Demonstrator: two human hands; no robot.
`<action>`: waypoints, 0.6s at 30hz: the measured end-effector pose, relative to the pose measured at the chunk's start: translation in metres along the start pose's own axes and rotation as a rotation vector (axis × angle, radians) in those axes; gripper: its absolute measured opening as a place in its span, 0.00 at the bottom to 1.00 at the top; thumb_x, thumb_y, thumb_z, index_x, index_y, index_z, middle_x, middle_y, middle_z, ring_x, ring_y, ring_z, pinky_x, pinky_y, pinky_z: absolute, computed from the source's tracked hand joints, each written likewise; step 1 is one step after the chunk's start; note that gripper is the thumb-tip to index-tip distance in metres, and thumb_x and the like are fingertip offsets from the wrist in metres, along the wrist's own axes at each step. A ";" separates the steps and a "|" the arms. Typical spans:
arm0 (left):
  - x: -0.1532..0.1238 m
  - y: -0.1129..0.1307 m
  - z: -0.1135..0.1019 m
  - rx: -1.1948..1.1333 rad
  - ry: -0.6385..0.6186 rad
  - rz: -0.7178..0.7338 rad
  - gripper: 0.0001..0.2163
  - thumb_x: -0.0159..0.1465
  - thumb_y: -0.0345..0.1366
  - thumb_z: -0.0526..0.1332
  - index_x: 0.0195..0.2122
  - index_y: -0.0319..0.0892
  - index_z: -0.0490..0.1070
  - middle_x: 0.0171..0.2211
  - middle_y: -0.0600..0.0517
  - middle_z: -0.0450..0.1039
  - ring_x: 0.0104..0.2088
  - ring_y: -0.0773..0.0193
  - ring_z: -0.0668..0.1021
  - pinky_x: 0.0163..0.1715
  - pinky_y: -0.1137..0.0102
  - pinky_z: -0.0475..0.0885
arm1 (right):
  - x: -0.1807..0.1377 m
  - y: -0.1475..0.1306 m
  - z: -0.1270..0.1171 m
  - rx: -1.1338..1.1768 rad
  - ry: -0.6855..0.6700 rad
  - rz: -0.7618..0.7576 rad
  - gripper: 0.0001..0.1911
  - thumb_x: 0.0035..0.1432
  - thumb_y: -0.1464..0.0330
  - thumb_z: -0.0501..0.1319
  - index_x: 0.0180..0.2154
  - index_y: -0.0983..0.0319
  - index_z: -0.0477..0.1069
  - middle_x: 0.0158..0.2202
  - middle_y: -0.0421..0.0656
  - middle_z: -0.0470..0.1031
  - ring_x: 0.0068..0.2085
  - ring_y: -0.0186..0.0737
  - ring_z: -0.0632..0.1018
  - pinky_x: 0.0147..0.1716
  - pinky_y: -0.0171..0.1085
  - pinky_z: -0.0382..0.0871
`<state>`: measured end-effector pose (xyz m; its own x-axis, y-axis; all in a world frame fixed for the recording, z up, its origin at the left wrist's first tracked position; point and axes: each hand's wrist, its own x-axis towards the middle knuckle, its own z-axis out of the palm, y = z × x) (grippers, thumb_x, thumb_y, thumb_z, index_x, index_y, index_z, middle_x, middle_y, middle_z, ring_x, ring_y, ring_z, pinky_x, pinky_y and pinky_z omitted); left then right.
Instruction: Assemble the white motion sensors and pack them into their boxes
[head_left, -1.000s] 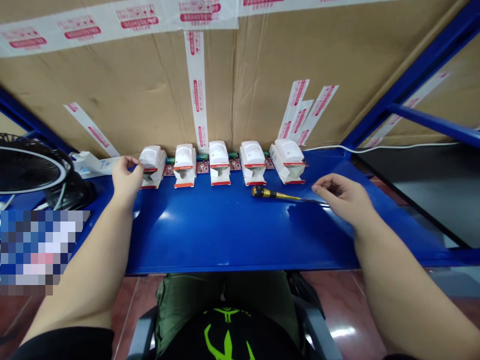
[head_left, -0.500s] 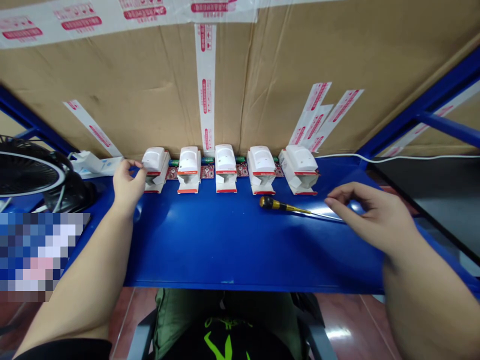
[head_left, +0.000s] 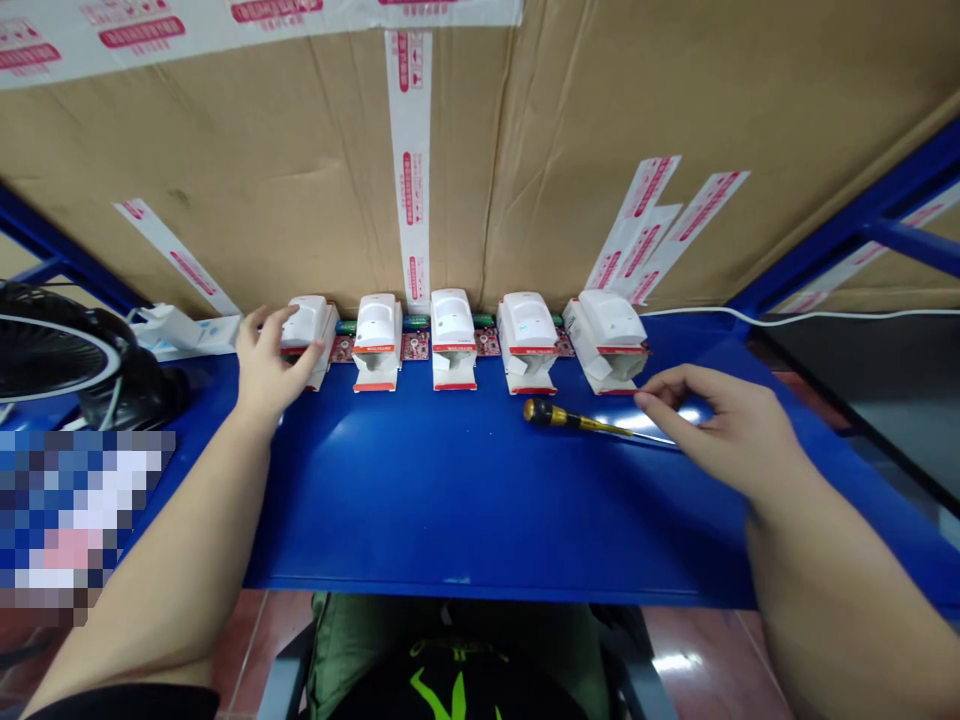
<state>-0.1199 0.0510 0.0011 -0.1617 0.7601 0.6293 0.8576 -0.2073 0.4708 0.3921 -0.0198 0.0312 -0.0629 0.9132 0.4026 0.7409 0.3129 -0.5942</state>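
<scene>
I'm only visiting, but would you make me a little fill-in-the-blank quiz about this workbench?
The table is coloured ____.
The row along the back has ____ boxes.
The screwdriver lies nearer the ____ hand.
The fan stands at the table's ____ end.

Missing words: blue; five; right; left.

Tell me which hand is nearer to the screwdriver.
Right. The right hand is by the tip end of the screwdriver; whether they touch is unclear. The left hand is well to its left, at the leftmost white box.
</scene>
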 end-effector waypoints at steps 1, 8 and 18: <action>0.000 -0.001 0.002 0.013 -0.032 -0.015 0.17 0.59 0.43 0.72 0.50 0.50 0.77 0.58 0.42 0.76 0.67 0.37 0.74 0.72 0.41 0.67 | -0.001 0.003 0.000 -0.003 0.006 0.015 0.11 0.54 0.56 0.64 0.28 0.56 0.74 0.22 0.41 0.75 0.23 0.41 0.75 0.27 0.40 0.72; 0.004 -0.004 0.007 0.056 -0.133 -0.071 0.18 0.61 0.43 0.70 0.52 0.50 0.78 0.51 0.42 0.82 0.56 0.37 0.82 0.60 0.45 0.77 | -0.005 0.015 0.004 -0.003 0.011 0.080 0.16 0.56 0.48 0.67 0.27 0.50 0.73 0.21 0.40 0.73 0.23 0.46 0.73 0.25 0.44 0.70; -0.007 0.032 -0.013 -0.207 0.071 0.039 0.14 0.63 0.48 0.69 0.42 0.49 0.69 0.55 0.45 0.80 0.61 0.43 0.80 0.66 0.45 0.73 | -0.005 0.009 0.007 0.013 0.014 0.084 0.18 0.56 0.46 0.67 0.27 0.52 0.72 0.20 0.39 0.71 0.23 0.44 0.72 0.25 0.44 0.69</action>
<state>-0.0974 0.0314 0.0197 -0.1708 0.7051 0.6882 0.7467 -0.3631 0.5573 0.3941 -0.0196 0.0187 0.0084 0.9327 0.3605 0.7345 0.2389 -0.6352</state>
